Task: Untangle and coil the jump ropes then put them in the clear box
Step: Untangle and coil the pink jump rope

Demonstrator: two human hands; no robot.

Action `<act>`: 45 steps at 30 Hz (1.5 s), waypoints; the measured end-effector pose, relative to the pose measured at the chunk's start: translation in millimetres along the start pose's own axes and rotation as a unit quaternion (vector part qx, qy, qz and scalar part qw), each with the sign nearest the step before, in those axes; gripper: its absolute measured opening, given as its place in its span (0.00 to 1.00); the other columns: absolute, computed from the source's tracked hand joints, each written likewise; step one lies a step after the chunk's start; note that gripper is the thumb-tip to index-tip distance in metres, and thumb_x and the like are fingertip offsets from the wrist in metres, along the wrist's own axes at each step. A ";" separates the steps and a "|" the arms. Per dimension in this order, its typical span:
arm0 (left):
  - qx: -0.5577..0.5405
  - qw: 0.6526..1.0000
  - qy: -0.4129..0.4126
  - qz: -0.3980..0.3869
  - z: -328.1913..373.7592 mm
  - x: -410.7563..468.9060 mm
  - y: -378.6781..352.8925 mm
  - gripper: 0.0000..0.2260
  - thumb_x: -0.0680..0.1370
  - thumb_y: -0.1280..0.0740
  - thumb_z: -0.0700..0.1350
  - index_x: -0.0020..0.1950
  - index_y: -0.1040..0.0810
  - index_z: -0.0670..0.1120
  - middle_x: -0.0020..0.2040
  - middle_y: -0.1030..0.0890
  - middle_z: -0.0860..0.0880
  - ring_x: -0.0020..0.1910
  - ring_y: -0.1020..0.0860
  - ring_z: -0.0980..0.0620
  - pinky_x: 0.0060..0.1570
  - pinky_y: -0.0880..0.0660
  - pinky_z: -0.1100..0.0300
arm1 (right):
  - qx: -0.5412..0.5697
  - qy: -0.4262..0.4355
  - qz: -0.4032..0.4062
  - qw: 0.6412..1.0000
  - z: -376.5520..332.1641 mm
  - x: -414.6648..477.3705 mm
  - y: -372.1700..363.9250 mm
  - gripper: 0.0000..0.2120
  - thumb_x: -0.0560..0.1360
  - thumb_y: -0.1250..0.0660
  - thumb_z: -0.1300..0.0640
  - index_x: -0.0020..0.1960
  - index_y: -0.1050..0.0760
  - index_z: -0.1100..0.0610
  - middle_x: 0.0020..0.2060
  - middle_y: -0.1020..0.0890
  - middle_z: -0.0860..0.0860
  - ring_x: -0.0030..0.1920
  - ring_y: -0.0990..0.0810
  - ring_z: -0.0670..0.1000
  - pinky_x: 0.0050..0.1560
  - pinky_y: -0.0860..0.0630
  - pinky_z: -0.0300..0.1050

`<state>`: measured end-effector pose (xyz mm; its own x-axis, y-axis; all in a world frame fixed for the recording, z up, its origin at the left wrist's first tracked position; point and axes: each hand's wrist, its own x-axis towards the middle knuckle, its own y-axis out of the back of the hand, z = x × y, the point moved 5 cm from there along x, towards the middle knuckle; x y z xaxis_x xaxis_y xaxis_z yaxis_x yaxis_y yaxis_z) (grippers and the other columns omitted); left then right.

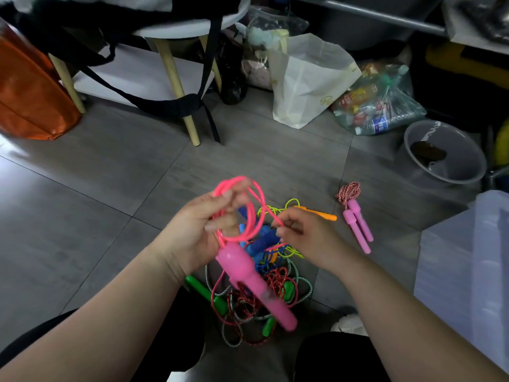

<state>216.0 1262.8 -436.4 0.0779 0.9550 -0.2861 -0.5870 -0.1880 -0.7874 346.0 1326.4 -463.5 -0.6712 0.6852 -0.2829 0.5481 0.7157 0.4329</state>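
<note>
The left hand [192, 230] is gripping several loops of the pink jump rope [252, 216], fingers curled round the cord. One pink handle [248, 277] is hanging below that hand. The right hand [305, 232] is pinching a single strand of the same cord between thumb and fingertips. Beneath both hands, a tangled pile of ropes [261, 296] is lying on the grey floor [96, 202]. To the right, a coiled red-and-white rope [355, 213] is lying apart from the pile. The clear box [462, 266] is standing at the right edge. Farther off, a white paper bag [305, 78] and a grey basin [446, 153] are sitting on the floor.
</note>
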 end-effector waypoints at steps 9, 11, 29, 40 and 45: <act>-0.035 0.985 -0.152 0.081 47.9 -7.0 23.5 0.36 0.44 0.19 0.40 0.50 0.25 0.46 0.49 0.16 0.50 0.23 0.25 0.60 0.28 0.25 0.68 | -0.076 -0.071 -0.046 0.994 16.4 -2.5 -4.4 0.15 0.75 0.40 0.67 0.37 0.30 0.48 0.33 0.25 0.49 0.34 0.28 0.44 0.40 0.32 0.40; -0.002 0.984 -0.154 0.088 50.5 -9.1 26.4 0.34 0.45 0.19 0.41 0.50 0.23 0.49 0.50 0.16 0.51 0.25 0.24 0.58 0.28 0.26 0.68 | -0.048 -0.015 0.073 0.996 -9.5 -5.6 22.5 0.12 0.76 0.39 0.66 0.46 0.24 0.50 0.31 0.23 0.49 0.29 0.29 0.39 0.34 0.34 0.30; -0.025 0.993 -0.069 0.092 18.0 -0.2 7.3 0.30 0.39 0.21 0.40 0.41 0.16 0.42 0.30 0.19 0.50 0.27 0.20 0.54 0.29 0.24 0.66 | 0.010 0.012 0.003 1.000 -28.1 -12.8 5.1 0.13 0.73 0.36 0.67 0.37 0.29 0.49 0.34 0.20 0.43 0.31 0.23 0.36 0.32 0.32 0.26; 0.108 0.971 -0.148 0.153 24.1 7.0 12.7 0.22 0.69 0.37 0.26 0.54 0.26 0.50 0.48 0.19 0.50 0.36 0.17 0.55 0.36 0.21 0.65 | -0.045 0.042 0.023 0.998 -40.7 -15.2 5.8 0.07 0.72 0.33 0.62 0.45 0.18 0.55 0.37 0.17 0.51 0.39 0.21 0.49 0.46 0.24 0.46; 0.518 0.844 -0.041 0.131 -7.4 7.5 21.0 0.28 0.75 0.45 0.25 0.72 0.42 0.45 0.55 0.24 0.49 0.33 0.23 0.70 0.38 0.29 0.77 | 0.013 0.043 0.041 0.998 -46.0 -17.9 15.5 0.14 0.71 0.32 0.63 0.37 0.22 0.44 0.32 0.19 0.44 0.39 0.18 0.49 0.47 0.21 0.47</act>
<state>210.2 1264.4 -459.1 -0.1950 0.9325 -0.3039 -0.9684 -0.1340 0.2102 343.5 1319.0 -412.4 -0.6633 0.7283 -0.1721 0.6153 0.6617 0.4284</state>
